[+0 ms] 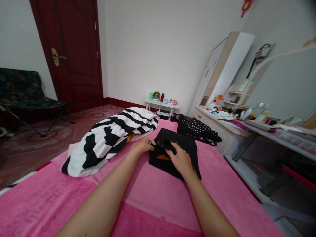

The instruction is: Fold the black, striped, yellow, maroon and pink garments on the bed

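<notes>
A folded black garment (190, 148) lies on the pink bedspread (158, 191) in front of me. My left hand (145, 145) pinches dark fabric at its left side, with fingers and thumb closed. On the near right part of the garment, my right hand (181, 159) grips a bunched black fold between thumb and fingers. A small orange-brown patch shows between the hands. Exactly what kind of garment it is, I cannot make out. Left of it spreads a loose heap of black-and-white striped cloth (98, 144). Beyond it to the right rests a folded black garment with white dots (197, 128).
A dressing table (237, 128) crowded with bottles runs along the bed's right side. Past the far end stands a low white table (163, 104) with small items. To the left are a folding chair (27, 92) and a dark red door (71, 49).
</notes>
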Tool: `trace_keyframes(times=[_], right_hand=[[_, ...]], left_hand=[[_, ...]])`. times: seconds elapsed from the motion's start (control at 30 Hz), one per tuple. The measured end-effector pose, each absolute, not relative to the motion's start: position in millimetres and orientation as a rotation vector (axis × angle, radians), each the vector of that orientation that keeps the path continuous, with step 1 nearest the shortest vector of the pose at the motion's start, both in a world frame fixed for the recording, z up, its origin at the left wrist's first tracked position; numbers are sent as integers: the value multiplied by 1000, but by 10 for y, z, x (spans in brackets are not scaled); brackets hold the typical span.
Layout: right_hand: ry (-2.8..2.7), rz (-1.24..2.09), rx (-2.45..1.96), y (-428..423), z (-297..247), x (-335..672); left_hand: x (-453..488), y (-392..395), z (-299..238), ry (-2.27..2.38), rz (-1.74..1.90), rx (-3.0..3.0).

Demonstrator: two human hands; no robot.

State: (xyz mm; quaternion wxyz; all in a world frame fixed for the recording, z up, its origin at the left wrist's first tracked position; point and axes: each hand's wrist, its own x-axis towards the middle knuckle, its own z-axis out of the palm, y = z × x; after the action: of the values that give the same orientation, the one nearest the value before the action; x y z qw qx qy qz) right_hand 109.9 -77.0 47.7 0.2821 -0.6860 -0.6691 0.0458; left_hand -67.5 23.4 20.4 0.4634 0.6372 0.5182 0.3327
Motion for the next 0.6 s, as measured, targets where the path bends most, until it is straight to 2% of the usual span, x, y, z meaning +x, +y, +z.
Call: trace_keyframes(times=[0.2, 0.4, 0.5, 0.6], right_hand=[[-1649, 66, -1841, -697, 338, 1161], [-1208, 242, -1325, -580, 321, 1353], [-1281, 160, -1336, -623, 449, 1335], [-1593, 136, -1502, -717, 578, 1267]], left_hand=[[-646, 147, 211, 1354, 827, 1578], [-511, 29, 361, 1295, 761, 1469], [-479, -30, 448, 1160, 724, 1433], [-562, -25, 469, 1110, 617, 1387]])
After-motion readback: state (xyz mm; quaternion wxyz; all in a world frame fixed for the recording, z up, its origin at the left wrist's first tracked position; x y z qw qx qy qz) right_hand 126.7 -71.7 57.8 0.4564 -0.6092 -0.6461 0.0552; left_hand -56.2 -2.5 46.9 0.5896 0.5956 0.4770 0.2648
